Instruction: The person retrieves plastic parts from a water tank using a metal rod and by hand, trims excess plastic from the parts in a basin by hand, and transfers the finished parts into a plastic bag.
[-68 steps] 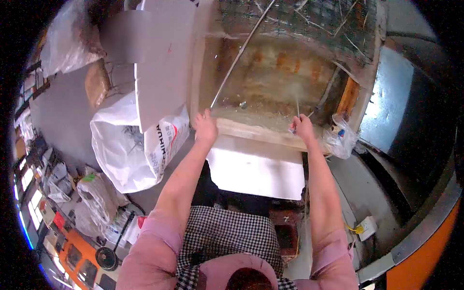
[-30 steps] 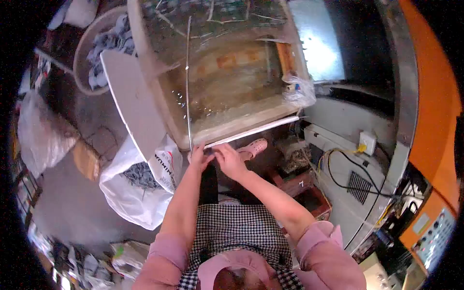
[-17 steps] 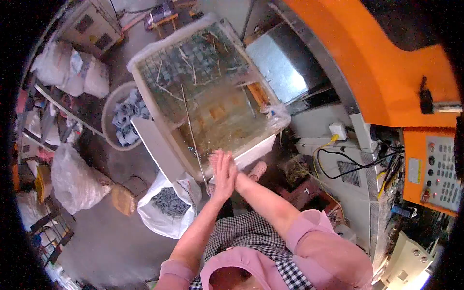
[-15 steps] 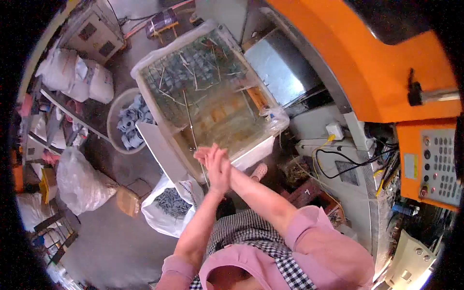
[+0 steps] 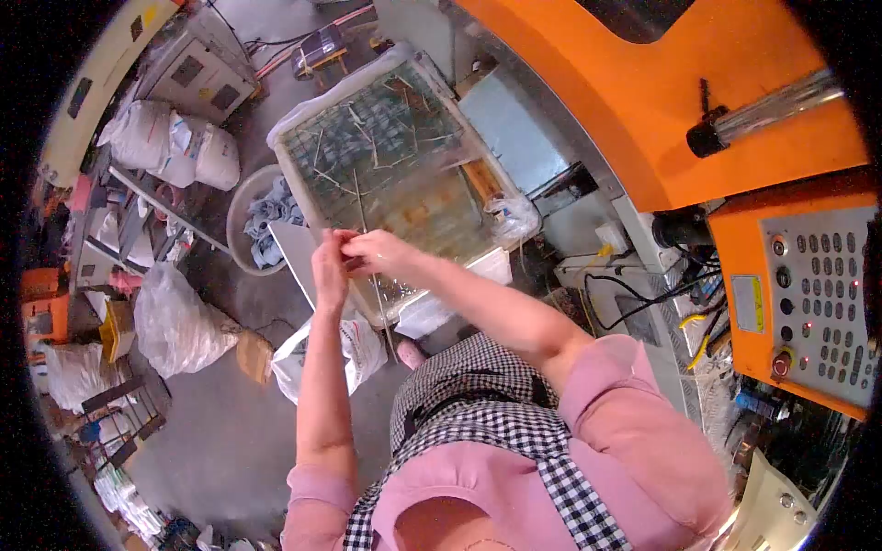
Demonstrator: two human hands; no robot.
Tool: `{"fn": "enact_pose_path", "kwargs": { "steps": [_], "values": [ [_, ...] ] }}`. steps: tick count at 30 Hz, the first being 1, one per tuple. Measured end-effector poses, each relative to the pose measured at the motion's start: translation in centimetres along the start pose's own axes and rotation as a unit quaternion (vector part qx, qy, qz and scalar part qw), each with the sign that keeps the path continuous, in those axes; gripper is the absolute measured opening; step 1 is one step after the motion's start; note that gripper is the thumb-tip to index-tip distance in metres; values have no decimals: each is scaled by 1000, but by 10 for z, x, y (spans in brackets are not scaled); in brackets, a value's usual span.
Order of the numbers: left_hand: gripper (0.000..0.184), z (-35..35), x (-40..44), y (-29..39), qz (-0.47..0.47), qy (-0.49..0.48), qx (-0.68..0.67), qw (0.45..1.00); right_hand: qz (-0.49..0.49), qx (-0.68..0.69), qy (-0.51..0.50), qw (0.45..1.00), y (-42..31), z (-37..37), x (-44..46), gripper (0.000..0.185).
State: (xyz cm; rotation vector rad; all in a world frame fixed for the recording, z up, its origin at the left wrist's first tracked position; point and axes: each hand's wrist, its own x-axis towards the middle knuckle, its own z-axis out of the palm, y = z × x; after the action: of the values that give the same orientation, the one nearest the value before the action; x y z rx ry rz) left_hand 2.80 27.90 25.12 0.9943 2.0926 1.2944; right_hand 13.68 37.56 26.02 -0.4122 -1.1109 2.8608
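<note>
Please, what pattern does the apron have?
The apron has black and white checks, best seen in the head view.

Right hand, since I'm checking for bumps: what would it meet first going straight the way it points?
Most likely the left hand; the right hand points at it, apparently touching or nearly so, though depth is unclear.

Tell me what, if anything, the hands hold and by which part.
No held thing shows: the left hand and right hand are close together, and whether they hide something small cannot be told.
</note>
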Motion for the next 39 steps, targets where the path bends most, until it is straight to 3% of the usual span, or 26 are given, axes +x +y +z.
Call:
{"fn": "enact_pose_path", "kwargs": {
  "steps": [1,2,3,4,5,6,7,8,9,10,11,15,16,17,18,19,20,22,24,27,28,29,32,34,37,39],
  "values": [
    [52,-6,-5,3,-111,-44,-154,981,51,-102,-36,993,-8,-13,-8,33],
    [50,-7,-9,2,-55,-32,-157,986,2,-124,-90,988,-17,-26,-23,34],
    [50,-11,-18,-11,-57,-31,-155,986,-27,-158,-61,985,6,-76,-16,35],
    [46,-14,-26,-34,-52,-50,41,997,15,-502,173,847,7,-93,-33,32],
    [44,-16,-34,-62,-44,-67,236,968,163,-713,261,630,29,-130,-48,29],
    [45,-16,-50,-99,-62,-84,377,920,138,-831,288,456,54,-171,-80,26],
    [49,-13,-68,-95,-158,-144,443,871,159,-809,261,502,62,-184,-116,24],
    [49,-15,-91,-127,-128,-144,462,866,182,-783,236,547,69,-196,-152,23],
    [49,-17,-113,-144,-120,-159,448,872,124,-722,237,638,96,-218,-185,27],
    [48,-20,-139,-168,-112,-169,441,874,123,-593,329,724,104,-200,-220,34],
    [48,-25,-162,-180,-149,-188,410,880,155,-545,339,751,124,-209,-253,34],
    [40,-69,-258,-247,-234,-254,411,844,385,-592,407,580,184,-170,-376,31],
    [44,-88,-284,-283,-259,-264,354,859,395,-700,268,530,200,-161,-401,29],
    [41,-102,-306,-300,-302,-265,316,860,416,-709,256,508,265,-208,-434,25],
    [38,-116,-324,-314,-353,-251,266,861,387,-796,46,463,260,-178,-442,21],
    [35,-130,-340,-328,-407,-227,206,861,378,-738,100,551,268,-159,-451,18],
    [32,-142,-355,-340,-453,-196,140,858,365,-797,53,479,277,-143,-454,16],
    [26,-162,-377,-352,-516,-131,15,847,399,-707,156,563,317,-151,-461,16],
    [22,-167,-385,-349,-530,-83,-49,842,445,-645,184,594,340,-159,-458,17],
    [21,-162,-380,-338,-523,-16,-104,846,178,-686,235,665,349,-158,-451,18],
    [21,-158,-370,-337,-508,-29,-65,858,228,-505,399,731,332,-140,-433,18],
    [21,-156,-362,-336,-492,-42,-26,869,262,-289,534,750,312,-126,-417,19],
    [18,-149,-333,-336,-431,-82,-59,897,253,-440,502,700,295,-143,-399,22],
    [18,-143,-325,-347,-394,-98,-61,912,237,-447,513,694,284,-139,-389,23],
    [20,-139,-314,-370,-366,-1,22,930,203,-462,531,681,272,-131,-373,24],
    [20,-152,-316,-373,-332,1,-75,940,208,-422,544,695,269,-128,-369,23]
  ]
}}
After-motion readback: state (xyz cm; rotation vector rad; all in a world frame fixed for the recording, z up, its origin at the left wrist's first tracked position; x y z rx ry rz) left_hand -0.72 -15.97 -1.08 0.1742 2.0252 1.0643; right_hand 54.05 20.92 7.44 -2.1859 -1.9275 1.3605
